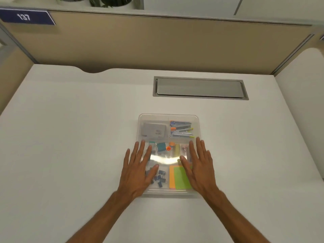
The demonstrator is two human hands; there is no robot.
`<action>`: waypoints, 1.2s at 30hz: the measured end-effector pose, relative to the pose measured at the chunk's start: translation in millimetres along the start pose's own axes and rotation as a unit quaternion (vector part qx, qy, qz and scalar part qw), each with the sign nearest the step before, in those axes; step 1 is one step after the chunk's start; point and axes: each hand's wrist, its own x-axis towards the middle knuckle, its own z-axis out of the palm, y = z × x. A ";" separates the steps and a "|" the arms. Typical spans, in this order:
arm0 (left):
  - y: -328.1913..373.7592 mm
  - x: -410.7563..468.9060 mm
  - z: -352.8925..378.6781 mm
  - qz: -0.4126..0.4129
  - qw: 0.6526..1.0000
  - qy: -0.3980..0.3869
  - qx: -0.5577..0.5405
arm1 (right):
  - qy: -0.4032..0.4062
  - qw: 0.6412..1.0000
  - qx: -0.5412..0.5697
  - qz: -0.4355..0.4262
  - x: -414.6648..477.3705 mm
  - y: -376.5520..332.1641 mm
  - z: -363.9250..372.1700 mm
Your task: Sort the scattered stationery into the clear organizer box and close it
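Two flat hands press the lid [168, 155] onto a clear organizer box [168, 115] in the middle of a white desk [70, 137].
Left hand [138, 171] and right hand [198, 165] lie on the lid's near half, fingers straight and spread, gripping nothing. Even pressure along each edge, then the far corners, should seat it. Glare and the hands hide some compartments; sticky notes [178, 179] and binder clips [160, 176] show through. Whether the lid has latched cannot be told.

Bright, soft-focus — glare on organizer lid [163, 159].
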 end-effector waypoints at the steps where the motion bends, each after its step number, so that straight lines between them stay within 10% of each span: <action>1: 2.4 -10.1 2.4 -0.007 1.000 -0.008 0.001 | -0.003 1.000 -0.006 -0.003 -15.7 -0.9 3.2; 36: 16.9 -20.7 -5.8 -0.007 0.994 -0.091 0.068 | -0.053 0.991 -0.113 -0.057 -44.7 -3.3 -1.4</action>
